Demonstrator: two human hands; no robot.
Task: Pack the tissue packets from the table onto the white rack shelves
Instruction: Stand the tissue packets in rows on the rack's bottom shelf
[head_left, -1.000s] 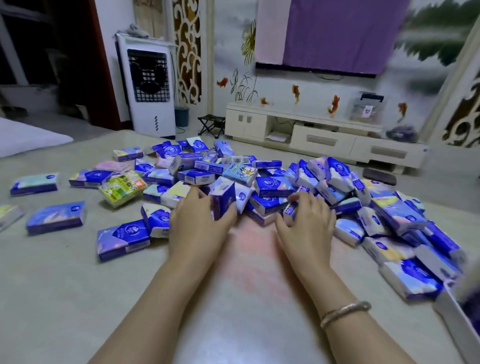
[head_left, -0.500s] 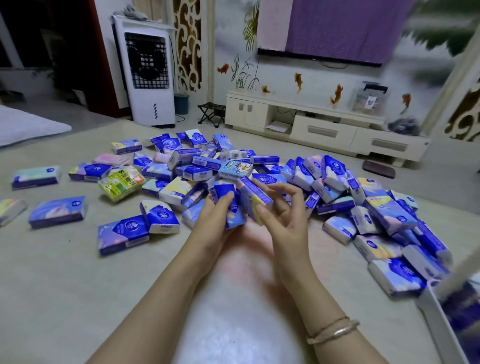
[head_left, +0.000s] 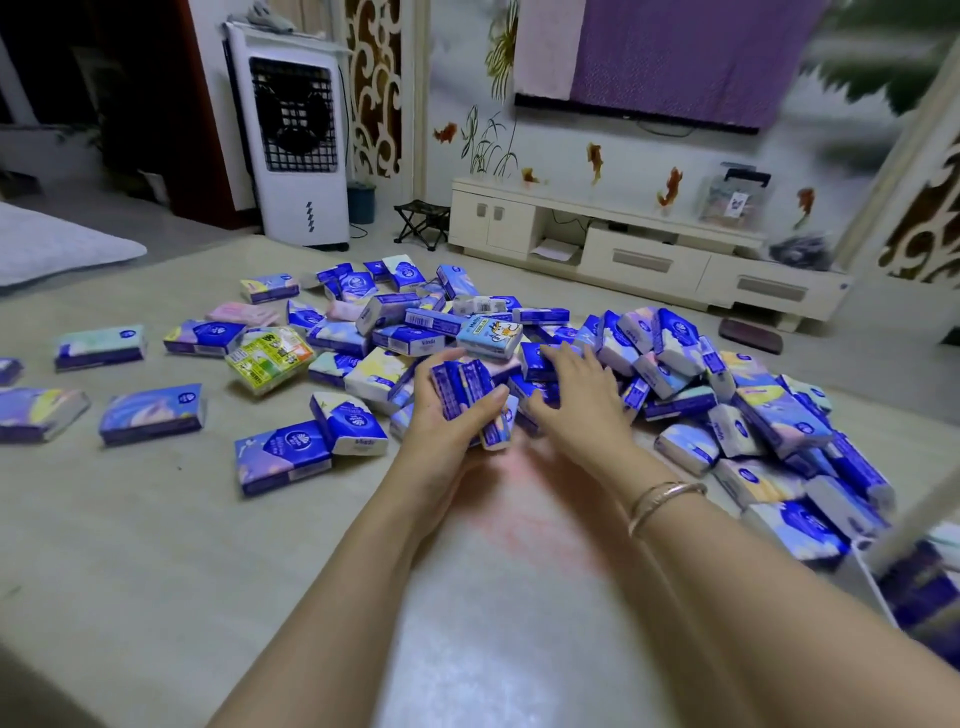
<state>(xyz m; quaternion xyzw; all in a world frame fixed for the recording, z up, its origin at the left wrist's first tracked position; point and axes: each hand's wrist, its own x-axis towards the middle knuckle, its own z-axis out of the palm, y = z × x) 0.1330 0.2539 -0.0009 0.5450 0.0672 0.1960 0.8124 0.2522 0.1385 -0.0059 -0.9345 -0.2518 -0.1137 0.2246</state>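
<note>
The tissue packets (head_left: 519, 358) are lying in a big loose heap on the table (head_left: 130, 545), and the heap is spreading from the middle to the right side, just in front of my two hands. I am holding a small stack of blue packets (head_left: 470, 397) in my left hand (head_left: 447, 415); my fingers are curling around the stack, the thumb on its right side, and the packets are standing on their edges at the near border of the heap. My right hand (head_left: 576, 400) is lying flat on the heap just beside the stack, with the fingers spread and resting on the packets under it; it is not gripping any of them. A bracelet (head_left: 662, 501) is sitting on my right wrist.

More packets are lying apart on the left part of the table, well away from my hands: a green and yellow packet (head_left: 270, 358), a pale green one (head_left: 98, 345) and several blue ones nearer to me. At the lower right corner a white rack (head_left: 883, 530) is showing only its edge, blurred, with something blue inside it. Behind the table a white air cooler (head_left: 296, 140) and a low white TV cabinet (head_left: 649, 254) are standing near the wall.
</note>
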